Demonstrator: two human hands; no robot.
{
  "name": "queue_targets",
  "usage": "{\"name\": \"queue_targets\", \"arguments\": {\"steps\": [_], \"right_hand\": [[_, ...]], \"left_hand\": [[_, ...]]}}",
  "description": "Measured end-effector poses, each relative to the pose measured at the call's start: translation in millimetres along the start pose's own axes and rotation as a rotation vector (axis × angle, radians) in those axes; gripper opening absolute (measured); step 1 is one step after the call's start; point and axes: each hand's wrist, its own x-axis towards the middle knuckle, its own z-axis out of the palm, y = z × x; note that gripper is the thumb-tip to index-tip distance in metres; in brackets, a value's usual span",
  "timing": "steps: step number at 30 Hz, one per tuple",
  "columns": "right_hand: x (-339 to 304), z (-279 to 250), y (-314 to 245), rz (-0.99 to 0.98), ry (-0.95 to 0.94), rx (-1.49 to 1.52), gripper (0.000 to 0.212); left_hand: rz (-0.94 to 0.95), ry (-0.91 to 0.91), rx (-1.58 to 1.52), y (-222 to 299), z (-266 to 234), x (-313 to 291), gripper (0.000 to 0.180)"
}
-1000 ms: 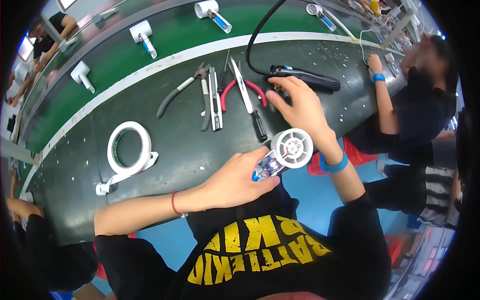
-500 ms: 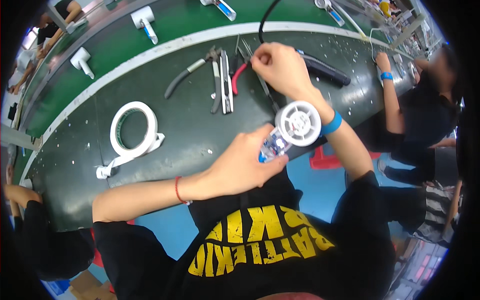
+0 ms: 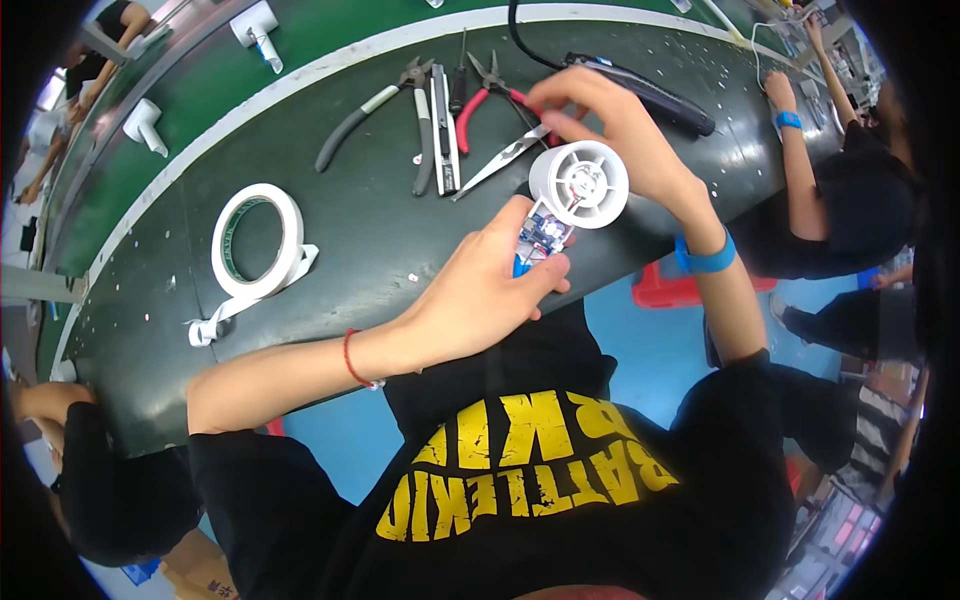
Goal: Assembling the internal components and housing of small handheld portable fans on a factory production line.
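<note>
My left hand (image 3: pixel 490 275) is wrapped round the lower part of a small fan unit (image 3: pixel 578 184). Its white round housing, with spokes across the face, points up to the right. Below the housing, a bare circuit board (image 3: pixel 543 233) and a bit of blue show between my fingers. Beyond the fan, my right hand (image 3: pixel 615 130) has thumb and fingertips closed at the broad end of silver tweezers (image 3: pixel 505 160), whose tip points down-left over the bench. Next to them lie red-handled pliers (image 3: pixel 472 115), grey-handled cutters (image 3: pixel 420 130) and a utility knife (image 3: pixel 444 130).
A roll of white tape (image 3: pixel 292 230) with a loose end lies left on the green bench (image 3: pixel 370 240). Behind the right hand rests a black corded tool (image 3: pixel 650 98). White dryer-shaped housings (image 3: pixel 145 125) sit on the conveyor (image 3: pixel 200 100). Another person's arm (image 3: pixel 797 165) reaches in at right.
My right hand has drawn back and right from the tool group, and the silver tweezers now show slanting from its fingers. The fan unit in my left hand has shifted slightly up and left.
</note>
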Motion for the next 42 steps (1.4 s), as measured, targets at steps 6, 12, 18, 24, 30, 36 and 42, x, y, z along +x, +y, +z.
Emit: {"name": "queue_targets", "arguments": {"steps": [6,12,18,24,30,36,42], "right_hand": [[-1,-7,0,-0.2,-0.091,-0.195,0.028],[24,6,8,-0.35,-0.158,-0.269,0.02],[-16,-39,-3,0.002,0.38,-0.037,0.02],[-80,-38,-86,-0.006,0.14,-0.346,0.031],[-87,-18,-90,0.076,0.127,-0.503,0.03],[-79,-2,-94,0.199,0.131,-0.314,0.027],[-80,5,-86,0.497,0.116,0.057,0.023]], "left_hand": [[0.019,0.02,0.157,0,0,-6,0.028],[0.167,0.053,0.059,-4,3,-7,0.023],[0.063,0.101,-0.064,7,4,-2,0.026],[0.0,0.16,-0.085,10,4,-2,0.025],[0.015,0.15,-0.09,4,3,1,0.027],[0.019,0.181,-0.079,6,1,-3,0.025],[0.022,0.167,-0.132,6,-5,0,0.027]]}}
